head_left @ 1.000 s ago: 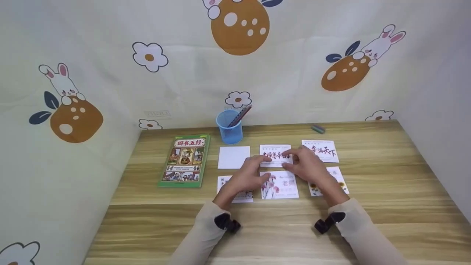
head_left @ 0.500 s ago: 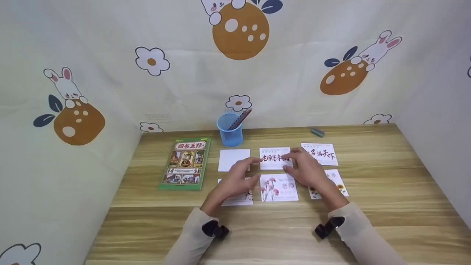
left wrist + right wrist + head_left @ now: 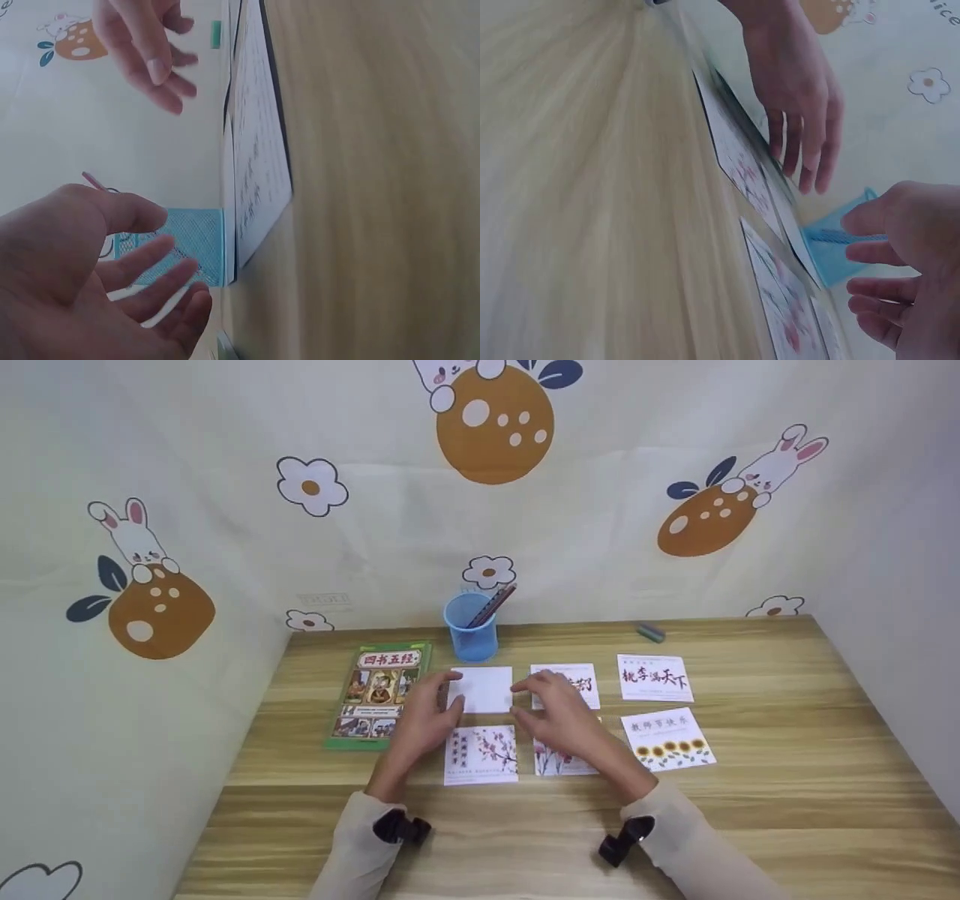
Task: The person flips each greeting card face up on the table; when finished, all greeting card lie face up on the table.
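Six cards lie in two rows on the wooden table (image 3: 787, 720). My left hand (image 3: 442, 697) is at the left edge of the blank white card (image 3: 484, 688), fingers loosely spread. At that card's right edge is my right hand (image 3: 529, 701), also relaxed, covering part of the calligraphy card (image 3: 581, 684) and the carnation card (image 3: 559, 765). Neither hand holds anything. In the left wrist view my left hand (image 3: 161, 274) is spread near the card edges (image 3: 259, 150). The right wrist view shows my right hand (image 3: 870, 259) spread beside the cards (image 3: 739, 161). Contact with the blank card is unclear.
A plum-blossom card (image 3: 480, 755) lies in front of the blank one. Two more cards (image 3: 654, 677) (image 3: 667, 739) lie to the right. A green book (image 3: 379, 694) lies at the left, a blue pencil cup (image 3: 470, 626) behind, and a small eraser (image 3: 649, 631) at the back right. Patterned cloth walls enclose the table.
Both hands have moved left from the calligraphy card to the blank white card. The two right-hand cards and the plum-blossom card are now uncovered.
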`<state>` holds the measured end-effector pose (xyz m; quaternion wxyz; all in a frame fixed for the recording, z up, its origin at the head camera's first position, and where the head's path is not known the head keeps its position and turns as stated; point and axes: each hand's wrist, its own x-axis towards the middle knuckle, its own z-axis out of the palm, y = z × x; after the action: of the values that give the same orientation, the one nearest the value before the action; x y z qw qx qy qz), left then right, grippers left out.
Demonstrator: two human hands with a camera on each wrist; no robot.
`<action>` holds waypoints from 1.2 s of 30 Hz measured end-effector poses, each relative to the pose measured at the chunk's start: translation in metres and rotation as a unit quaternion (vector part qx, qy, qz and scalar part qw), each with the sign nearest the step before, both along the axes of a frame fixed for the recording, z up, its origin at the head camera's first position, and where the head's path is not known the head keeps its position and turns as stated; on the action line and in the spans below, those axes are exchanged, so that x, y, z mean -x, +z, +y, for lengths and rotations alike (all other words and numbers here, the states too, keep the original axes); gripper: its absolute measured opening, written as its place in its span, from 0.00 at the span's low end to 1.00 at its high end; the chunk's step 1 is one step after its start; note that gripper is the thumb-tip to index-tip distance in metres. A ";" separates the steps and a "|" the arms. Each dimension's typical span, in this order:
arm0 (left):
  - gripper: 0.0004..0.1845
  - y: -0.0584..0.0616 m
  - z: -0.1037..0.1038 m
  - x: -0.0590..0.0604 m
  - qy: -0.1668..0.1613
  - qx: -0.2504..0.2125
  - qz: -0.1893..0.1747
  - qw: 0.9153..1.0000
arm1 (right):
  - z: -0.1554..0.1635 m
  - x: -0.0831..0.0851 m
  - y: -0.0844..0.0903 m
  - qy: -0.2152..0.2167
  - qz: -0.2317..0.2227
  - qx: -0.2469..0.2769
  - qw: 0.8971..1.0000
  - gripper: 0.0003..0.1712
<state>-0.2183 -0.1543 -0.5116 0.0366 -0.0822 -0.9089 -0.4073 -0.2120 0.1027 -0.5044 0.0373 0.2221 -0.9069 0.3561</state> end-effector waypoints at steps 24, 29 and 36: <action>0.26 0.000 0.005 -0.002 -0.030 0.021 -0.022 0.999 | -0.020 -0.004 -0.015 0.116 -0.048 -0.029 0.992 0.31; 0.22 0.001 0.004 0.003 -0.006 -0.089 -0.012 0.996 | -0.019 -0.004 -0.015 0.111 -0.044 -0.020 0.993 0.32; 0.25 0.006 0.008 0.002 0.002 -0.249 0.017 0.968 | -0.022 -0.006 -0.016 0.097 -0.064 0.031 0.993 0.45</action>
<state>-0.2206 -0.1464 -0.5056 0.0723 -0.0755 -0.7780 -0.6195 -0.2058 0.0805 -0.5201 -0.0485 0.2844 -0.8700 0.3998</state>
